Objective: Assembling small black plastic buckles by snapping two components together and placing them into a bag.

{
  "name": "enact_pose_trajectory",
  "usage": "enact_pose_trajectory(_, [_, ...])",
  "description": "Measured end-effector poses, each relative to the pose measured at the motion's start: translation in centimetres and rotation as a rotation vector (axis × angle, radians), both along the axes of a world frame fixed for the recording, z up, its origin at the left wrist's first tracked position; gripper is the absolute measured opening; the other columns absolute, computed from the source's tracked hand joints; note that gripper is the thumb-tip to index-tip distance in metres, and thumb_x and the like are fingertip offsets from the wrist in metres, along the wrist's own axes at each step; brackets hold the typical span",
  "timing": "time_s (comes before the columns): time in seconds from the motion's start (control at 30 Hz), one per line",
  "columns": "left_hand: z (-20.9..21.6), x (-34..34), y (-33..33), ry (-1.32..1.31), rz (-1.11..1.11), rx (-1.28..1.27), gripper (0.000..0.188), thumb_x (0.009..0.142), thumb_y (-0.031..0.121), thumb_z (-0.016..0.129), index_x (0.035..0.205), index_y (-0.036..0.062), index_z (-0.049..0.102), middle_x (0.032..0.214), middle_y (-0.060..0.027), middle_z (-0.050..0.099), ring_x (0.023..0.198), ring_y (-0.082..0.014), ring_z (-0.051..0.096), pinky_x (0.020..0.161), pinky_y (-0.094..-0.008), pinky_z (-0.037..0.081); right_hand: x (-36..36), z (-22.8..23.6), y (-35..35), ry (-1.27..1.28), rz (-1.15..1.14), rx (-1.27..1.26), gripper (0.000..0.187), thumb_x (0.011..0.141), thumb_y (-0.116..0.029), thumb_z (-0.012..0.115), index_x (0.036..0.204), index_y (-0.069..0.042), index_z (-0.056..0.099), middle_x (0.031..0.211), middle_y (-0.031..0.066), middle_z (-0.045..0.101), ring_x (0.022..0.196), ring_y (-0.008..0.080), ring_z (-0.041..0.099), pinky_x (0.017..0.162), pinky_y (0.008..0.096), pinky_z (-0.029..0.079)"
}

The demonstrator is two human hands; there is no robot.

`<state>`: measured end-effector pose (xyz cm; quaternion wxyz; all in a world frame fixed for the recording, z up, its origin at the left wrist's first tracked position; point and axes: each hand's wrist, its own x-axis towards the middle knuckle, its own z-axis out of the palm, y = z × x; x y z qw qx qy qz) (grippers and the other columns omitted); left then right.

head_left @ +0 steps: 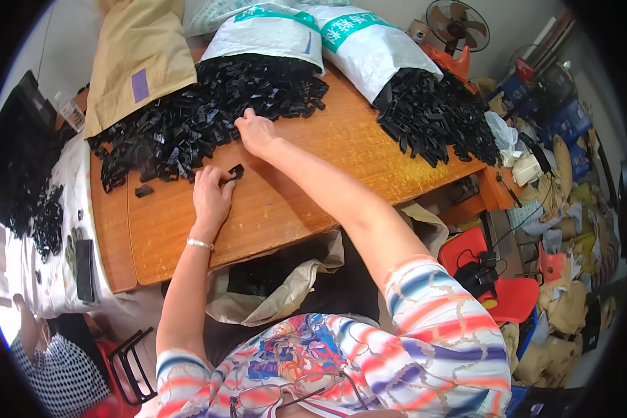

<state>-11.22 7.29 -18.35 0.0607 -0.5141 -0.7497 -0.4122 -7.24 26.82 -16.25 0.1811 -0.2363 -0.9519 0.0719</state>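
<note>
On the wooden table, my left hand (212,194) pinches a small black plastic part (237,171) between thumb and fingertips, just above the tabletop. My right hand (257,133) reaches farther out to the near edge of a large heap of similar black plastic parts (209,104). Its fingers are curled together at the heap, and whatever they may grip is hidden. One loose black part (144,190) lies apart from the heap, left of my left hand.
A brown paper sack (143,52) and a white-and-green sack (265,35) lie behind the heap. Another white sack (376,49) spills a second black heap (432,115) at the right. Below the table's front edge, an open sack (279,299) sits by my lap. Another person (63,369) sits at lower left.
</note>
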Motion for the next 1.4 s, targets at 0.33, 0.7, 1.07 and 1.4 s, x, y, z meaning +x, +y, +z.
enact_pose_trajectory(0.33, [1.3,1.4,-1.2,-0.121,-0.032,-0.085,0.027,0.075,0.002,0.072,0.100,0.0041,0.062,0.093,-0.0102,0.064,0.091,-0.0299,0.056,0.080,-0.0381,0.047,1.5,-0.1,-0.8,-0.075,0.021,-0.035,0.020,0.079,-0.013,0.067,0.095,-0.001,0.064,0.103,0.0212,0.065,0.095,0.0367,0.066,0.082,0.0439,0.054])
enact_pose_trajectory(0.7, [0.5,1.1,-2.5,0.044,-0.010,-0.043,0.024,0.072,0.014,0.076,0.093,0.0057,0.068,0.092,-0.0114,0.061,0.092,-0.0318,0.055,0.082,-0.0398,0.046,10.7,0.3,-3.9,0.089,0.201,-0.316,0.026,0.072,-0.020,0.078,0.089,-0.003,0.069,0.090,0.0194,0.068,0.087,0.0378,0.064,0.078,0.0442,0.052])
enact_pose_trajectory(1.07, [0.3,1.0,-2.5,0.002,-0.029,-0.075,0.024,0.070,0.013,0.078,0.091,0.0062,0.068,0.090,-0.0081,0.062,0.092,-0.0306,0.055,0.081,-0.0401,0.047,9.9,0.7,-7.6,0.253,0.343,-0.212,0.019,0.072,-0.007,0.075,0.089,-0.002,0.067,0.088,0.0146,0.061,0.082,0.0335,0.063,0.073,0.0402,0.052])
enact_pose_trajectory(1.4, [0.6,1.1,-2.7,0.003,-0.034,-0.081,0.022,0.071,0.012,0.077,0.092,0.0078,0.069,0.092,-0.0070,0.063,0.093,-0.0297,0.056,0.081,-0.0402,0.047,9.1,1.9,-8.2,0.117,0.374,-0.163,0.020,0.071,-0.008,0.076,0.090,-0.004,0.070,0.092,0.0128,0.062,0.086,0.0336,0.063,0.076,0.0405,0.052])
